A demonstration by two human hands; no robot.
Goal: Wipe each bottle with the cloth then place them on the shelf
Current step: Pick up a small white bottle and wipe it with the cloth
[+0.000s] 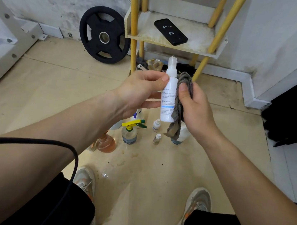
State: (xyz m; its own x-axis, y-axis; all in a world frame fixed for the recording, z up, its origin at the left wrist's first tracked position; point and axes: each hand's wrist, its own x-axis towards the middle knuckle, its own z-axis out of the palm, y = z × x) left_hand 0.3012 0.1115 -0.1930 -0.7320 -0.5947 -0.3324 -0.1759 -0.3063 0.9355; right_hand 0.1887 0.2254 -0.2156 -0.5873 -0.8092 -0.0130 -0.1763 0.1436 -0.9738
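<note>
**Wiping the white spray bottle above the floor**

The tan floor (53,91) carries the waiting bottles. Beyond them stands the yellow-posted shelf (148,28), a black phone (170,31) lying on its board. A black weight plate (92,28) leans on the wall to the shelf's left.

The left hand (139,90) holds the white spray bottle (169,96) upright in mid-air, in front of the shelf and below its board. Its thumb and fingers are clamped on the upper body, just below the nozzle. The right hand (195,107) grips the grey cloth (179,105), thumb pressing it against the bottle's right side while a loose tail hangs down.

To wipe well, the cloth should probably wrap round the body and slide its whole length. The left fingers would need to turn the bottle so the label side and base get covered too.

On the floor below stand a trigger sprayer (129,134) and two small dropper bottles (156,125). A white container sits behind the cloth's tail, possibly another bottle. None is on the shelf yet.
</note>
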